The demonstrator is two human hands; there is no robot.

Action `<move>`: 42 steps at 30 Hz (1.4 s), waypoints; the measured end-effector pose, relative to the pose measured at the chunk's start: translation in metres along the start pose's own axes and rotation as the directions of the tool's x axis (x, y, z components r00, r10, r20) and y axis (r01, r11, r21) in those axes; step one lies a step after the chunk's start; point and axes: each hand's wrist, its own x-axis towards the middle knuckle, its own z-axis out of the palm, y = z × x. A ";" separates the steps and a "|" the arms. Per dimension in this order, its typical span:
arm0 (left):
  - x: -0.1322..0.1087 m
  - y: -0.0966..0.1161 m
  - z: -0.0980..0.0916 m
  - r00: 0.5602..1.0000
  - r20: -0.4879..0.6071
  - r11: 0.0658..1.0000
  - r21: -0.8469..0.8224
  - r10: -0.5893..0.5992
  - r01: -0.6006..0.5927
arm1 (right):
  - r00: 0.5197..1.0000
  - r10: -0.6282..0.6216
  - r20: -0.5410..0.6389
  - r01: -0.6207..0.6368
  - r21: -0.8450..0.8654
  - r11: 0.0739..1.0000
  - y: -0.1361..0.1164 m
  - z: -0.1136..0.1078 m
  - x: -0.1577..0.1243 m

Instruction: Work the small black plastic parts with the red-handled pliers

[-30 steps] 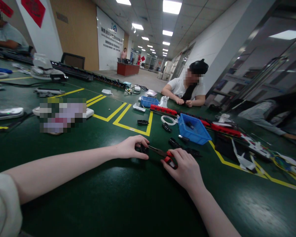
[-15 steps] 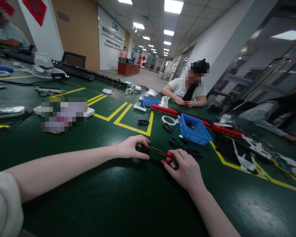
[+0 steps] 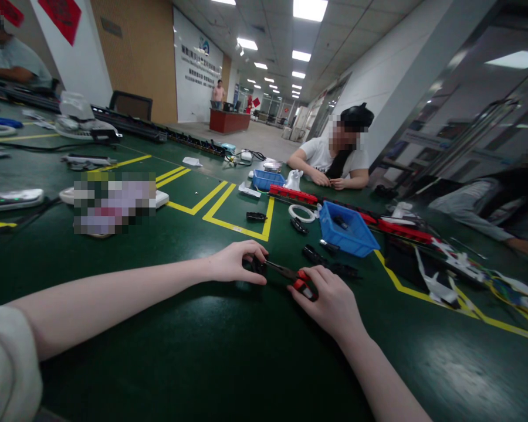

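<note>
Between the thumb and fingers of my left hand (image 3: pixel 235 262) is a small black part (image 3: pixel 257 266), mostly hidden by the fingers. My right hand (image 3: pixel 330 296) is wrapped round the red handles of a pair of long-nose pliers (image 3: pixel 286 271). The jaws point left and reach the black part at my left fingertips; whether they clamp it I cannot tell. Several similar black parts lie on the table beyond my hands, among them one (image 3: pixel 256 217) inside the yellow tape outline and another (image 3: pixel 313 255) just past the pliers.
Past my right hand stands a blue bin (image 3: pixel 348 230) with a dark part inside. Near it are a white ring (image 3: pixel 302 214) and a long red strip (image 3: pixel 293 195). A phone-like object (image 3: pixel 114 205) lies to the left. A co-worker (image 3: pixel 332 152) sits across the green table (image 3: pixel 193 363).
Both hands, the pliers and the black part stay almost exactly where they were. Only a slight shift of the camera view shows.
</note>
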 end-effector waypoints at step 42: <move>-0.001 -0.005 -0.011 0.974 0.181 0.948 0.260 0.138 -0.183 | 0.987 0.044 0.152 -0.054 0.063 0.997 -0.013 -0.004 0.007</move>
